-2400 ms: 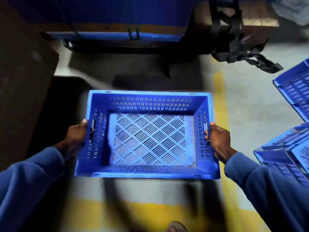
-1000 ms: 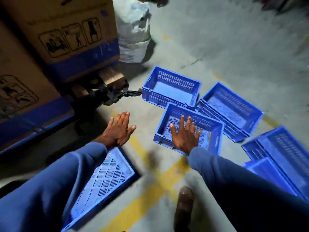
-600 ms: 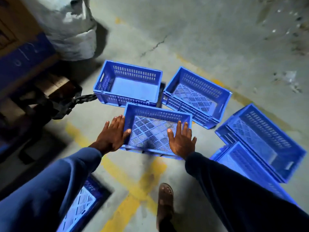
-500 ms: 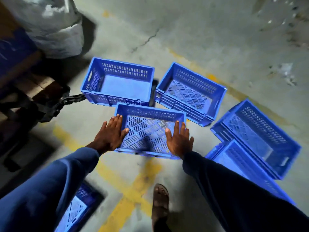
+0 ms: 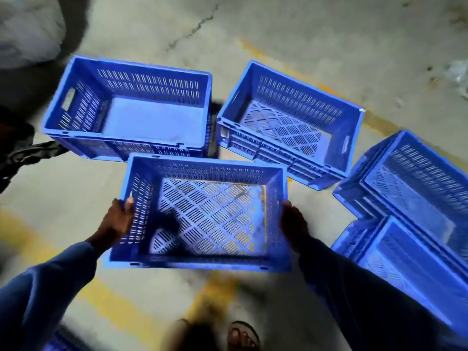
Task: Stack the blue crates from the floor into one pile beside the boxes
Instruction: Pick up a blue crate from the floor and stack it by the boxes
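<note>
Five blue crates show clearly. The held crate (image 5: 202,211) is mid-view, the left hand (image 5: 115,221) curled round its left wall with the thumb over the rim, and the right hand (image 5: 293,224) clasping its right wall. Around it on the concrete floor (image 5: 304,34) sit the eleven o'clock crate (image 5: 131,110), one o'clock crate (image 5: 291,122), three o'clock crate (image 5: 410,178) and four o'clock crate (image 5: 405,269). Each shows only its bare bottom. A white sack (image 5: 25,34) lies farther out at ten o'clock, a black strap (image 5: 30,153) at nine and a sandalled foot (image 5: 243,335) at six.
</note>
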A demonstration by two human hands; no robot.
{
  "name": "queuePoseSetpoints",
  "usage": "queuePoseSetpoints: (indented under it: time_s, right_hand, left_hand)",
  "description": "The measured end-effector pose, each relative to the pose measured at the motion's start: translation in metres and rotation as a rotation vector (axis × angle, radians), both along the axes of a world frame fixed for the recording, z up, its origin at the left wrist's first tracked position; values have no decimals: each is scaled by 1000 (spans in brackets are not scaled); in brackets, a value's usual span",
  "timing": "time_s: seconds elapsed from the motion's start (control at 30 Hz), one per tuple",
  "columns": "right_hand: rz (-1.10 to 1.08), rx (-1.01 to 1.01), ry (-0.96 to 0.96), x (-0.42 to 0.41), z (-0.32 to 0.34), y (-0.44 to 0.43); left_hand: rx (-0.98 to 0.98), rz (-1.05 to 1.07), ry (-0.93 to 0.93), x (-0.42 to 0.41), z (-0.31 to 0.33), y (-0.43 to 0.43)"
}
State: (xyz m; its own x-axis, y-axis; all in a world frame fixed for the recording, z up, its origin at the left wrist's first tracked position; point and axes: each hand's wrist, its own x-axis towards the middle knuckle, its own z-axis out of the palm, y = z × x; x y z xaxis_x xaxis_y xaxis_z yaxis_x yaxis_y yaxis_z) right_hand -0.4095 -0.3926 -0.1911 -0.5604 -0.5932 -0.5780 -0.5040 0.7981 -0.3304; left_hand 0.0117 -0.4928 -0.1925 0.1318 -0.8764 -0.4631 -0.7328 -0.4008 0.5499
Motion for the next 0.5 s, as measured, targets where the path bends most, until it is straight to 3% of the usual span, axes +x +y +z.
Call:
queuePoseSetpoints:
  time_s: [0.1, 0.23, 0.37, 0.5]
  right_hand:
    - [-75, -29, -4, -9, -38, 1]
    - [-460, -232, -270, -10, -51, 1]
    - [-522, -329, -312, -10, -12, 5]
    - [-505, -390, -320, -9, 77, 4]
  left_hand:
    - [-32, 95, 62, 20, -32, -2]
    - [92, 267, 223, 19, -32, -11]
    - [129, 310, 323, 21, 4, -16]
    - [111, 350, 419, 34, 93, -12]
